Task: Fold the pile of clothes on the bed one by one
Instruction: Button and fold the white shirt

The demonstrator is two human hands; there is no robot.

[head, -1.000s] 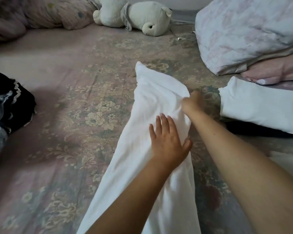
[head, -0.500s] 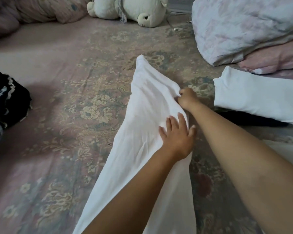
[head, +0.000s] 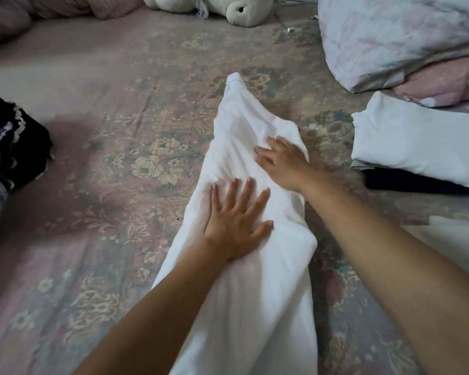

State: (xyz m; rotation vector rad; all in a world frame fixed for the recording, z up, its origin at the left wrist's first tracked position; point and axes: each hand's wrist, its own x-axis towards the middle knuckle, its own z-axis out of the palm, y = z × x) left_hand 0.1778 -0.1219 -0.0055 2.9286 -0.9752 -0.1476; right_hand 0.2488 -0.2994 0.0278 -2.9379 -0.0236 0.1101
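dark lace-trimmed clothes [head: 8, 147] heaped at left edge of floral bed sheet [head: 92, 185]; long white garment [head: 244, 239] laid mid-bed; left hand [head: 236, 223] flat on it, fingers spread; right hand [head: 284, 163] just beyond, fingers extended, blurred, touching cloth; folded white garment [head: 417, 147] at right

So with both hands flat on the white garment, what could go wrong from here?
The left hand and right hand only press the white garment, with no grip, so it may slide or bunch on the bedsheet. Wrinkles near the right hand could get folded in. The folded white piece lies close; a wide sweep could disturb it.
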